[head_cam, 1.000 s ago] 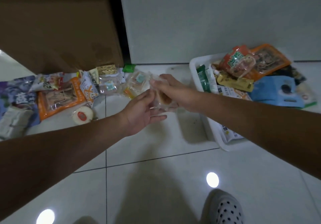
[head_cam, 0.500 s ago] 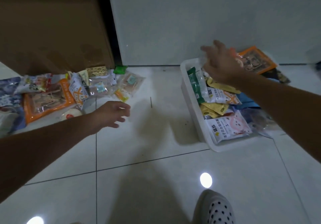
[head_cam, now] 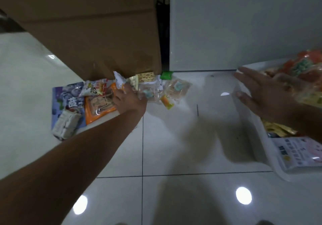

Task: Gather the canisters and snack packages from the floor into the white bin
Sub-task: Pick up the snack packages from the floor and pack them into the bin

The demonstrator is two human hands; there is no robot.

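Several snack packages lie on the floor against a cardboard box: a purple blueberry bag, an orange package, a grey-white pack and clear wrapped packets. My left hand reaches down onto this pile, its fingers curled over the orange package and a white packet; whether it grips anything is hidden. At the right edge stands the white bin, holding a red-orange bag and a white-pink package. My right hand hovers over the bin's left rim, fingers spread, holding nothing.
A big cardboard box stands behind the pile. A white panel rises behind the bin, with a dark gap between it and the box. A green packet lies at that gap. White floor tiles stretch between pile and bin.
My right hand dropped the clear packet into the bin and has drawn back over its left rim. My left hand moved left and forward onto the floor pile. The view shifted left.
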